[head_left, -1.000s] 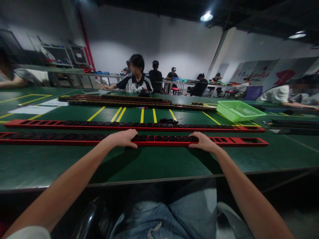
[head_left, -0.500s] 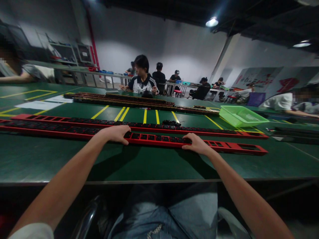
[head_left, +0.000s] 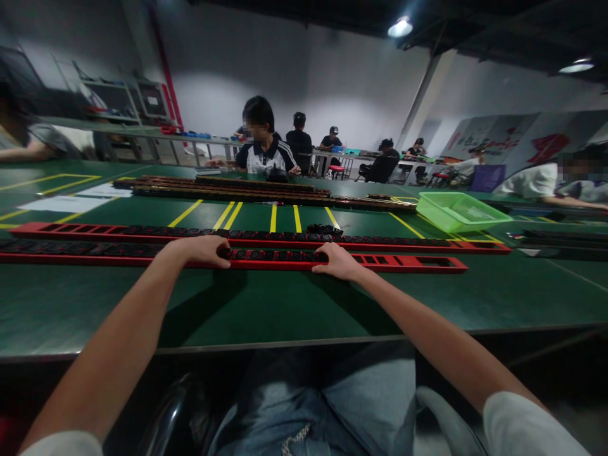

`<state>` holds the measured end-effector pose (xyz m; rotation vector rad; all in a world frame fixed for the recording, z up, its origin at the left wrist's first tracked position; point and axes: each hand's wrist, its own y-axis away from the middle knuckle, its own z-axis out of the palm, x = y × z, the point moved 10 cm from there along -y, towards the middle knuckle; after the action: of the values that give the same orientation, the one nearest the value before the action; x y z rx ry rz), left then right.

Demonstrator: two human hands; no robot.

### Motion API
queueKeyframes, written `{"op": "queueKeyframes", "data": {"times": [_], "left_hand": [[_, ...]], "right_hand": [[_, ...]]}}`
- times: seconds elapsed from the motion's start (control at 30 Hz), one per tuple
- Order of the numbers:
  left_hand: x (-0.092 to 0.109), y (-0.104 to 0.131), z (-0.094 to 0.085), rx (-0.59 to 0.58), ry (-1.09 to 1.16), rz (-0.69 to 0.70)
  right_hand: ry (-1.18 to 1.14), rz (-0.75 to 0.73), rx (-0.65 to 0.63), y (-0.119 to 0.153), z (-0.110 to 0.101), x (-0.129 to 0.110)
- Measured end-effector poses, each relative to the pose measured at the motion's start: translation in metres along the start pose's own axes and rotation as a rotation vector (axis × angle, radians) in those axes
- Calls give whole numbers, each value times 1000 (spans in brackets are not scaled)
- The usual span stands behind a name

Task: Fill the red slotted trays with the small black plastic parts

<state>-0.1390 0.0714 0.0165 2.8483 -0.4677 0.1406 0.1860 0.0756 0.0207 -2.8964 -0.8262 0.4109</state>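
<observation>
Both hands grip the nearer of two long red slotted bars lying side by side on the green table. My left hand (head_left: 208, 249) is closed over this near red bar (head_left: 270, 264), thumb on the front side and fingers reaching behind. Farther right along the same bar, my right hand (head_left: 336, 261) holds it the same way. Black square pieces fill many of its slots, and the slots near its right end look unfilled. Just behind lies the far red bar (head_left: 475, 247), also fitted with black pieces. A small heap of black parts (head_left: 324, 232) rests at its middle.
A light green plastic basket (head_left: 458, 212) stands at the right. Long dark strips (head_left: 228, 190) lie stacked across the table's far side. White papers (head_left: 71, 201) are at the left, and dark bars (head_left: 560, 244) at the far right. A person (head_left: 266, 145) sits opposite.
The near red bar has slid to the left with both my hands on it, and its right end has come closer in line with the far bar.
</observation>
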Motion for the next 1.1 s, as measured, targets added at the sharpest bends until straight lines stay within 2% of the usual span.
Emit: {"op": "queueKeyframes", "data": {"times": [0.17,0.27,0.33,0.37,0.5,0.57,0.63,0.73,0.83,0.9,1.0,1.1], "left_hand": [[93,-18,2,184,29,265],[129,-27,10,285,-51,324],[140,-30,16,320,-114,335],[142,-31,18,327,-140,331],[144,-32,17,340,-183,295],[150,-35,16,330,-176,285],[164,-42,15,314,-157,283],[198,-54,13,323,-137,304],[235,-64,14,365,-155,343],[252,-68,15,407,-181,348],[260,-67,15,480,-205,329],[260,-64,16,517,-214,319]], "right_hand": [[45,-40,2,-3,2,-7],[-5,-152,-54,-5,-3,-9],[-73,-194,-81,-13,-14,1],[-97,-173,-41,-19,-25,13],[-1,71,227,-40,-71,86],[29,178,269,-44,-74,118],[41,213,253,-43,-64,135],[64,171,200,-40,-46,139],[67,52,163,-36,-37,127],[84,-11,112,-36,-32,119],[108,-7,62,-37,-28,118],[86,6,96,-39,-28,120]]}}
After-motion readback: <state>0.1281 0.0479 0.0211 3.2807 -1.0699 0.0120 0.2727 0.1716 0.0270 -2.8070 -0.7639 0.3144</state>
